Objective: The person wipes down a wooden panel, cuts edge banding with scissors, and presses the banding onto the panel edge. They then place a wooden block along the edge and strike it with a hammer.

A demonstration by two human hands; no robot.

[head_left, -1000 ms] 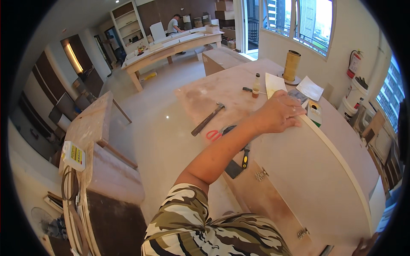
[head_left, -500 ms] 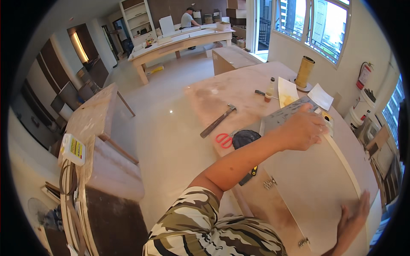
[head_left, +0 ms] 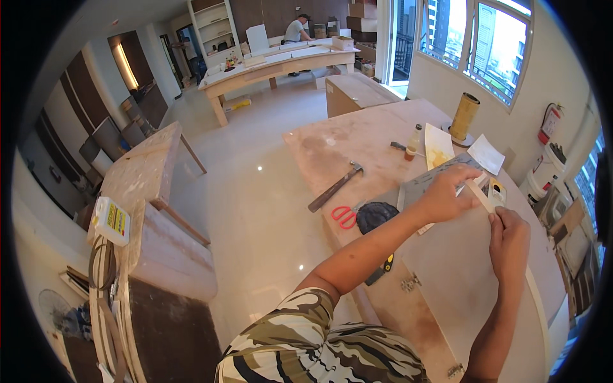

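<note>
Taking the left hand [head_left: 450, 191] as the centre of the clock, its fingers are drawn narrow, pinching the upper end of a pale edge strip [head_left: 483, 196]; the right hand [head_left: 511, 239], near four o'clock, has its thumb and fingers closed on the same strip just below. The strip runs down the right edge of a large pale panel [head_left: 447, 274], which lies flat at six o'clock on a dusty worktable [head_left: 325, 143], with a metal cabinet hinge [head_left: 410, 282] at its left edge toward seven. Near half past seven is a tool with a black-and-yellow handle [head_left: 387, 262], partly behind the left forearm. Red-handled scissors [head_left: 345, 218] lie between eight and nine, just beside a dark, rounded item too unclear to name, and a claw hammer [head_left: 335, 186] lies at nine. A small bottle [head_left: 414, 145] stands toward eleven, an upright yellow roll [head_left: 465, 118] at twelve, and a white sheet [head_left: 487, 154] lies between one and two. Beyond the table, a fire extinguisher [head_left: 549, 123] hangs at two o'clock.
</note>
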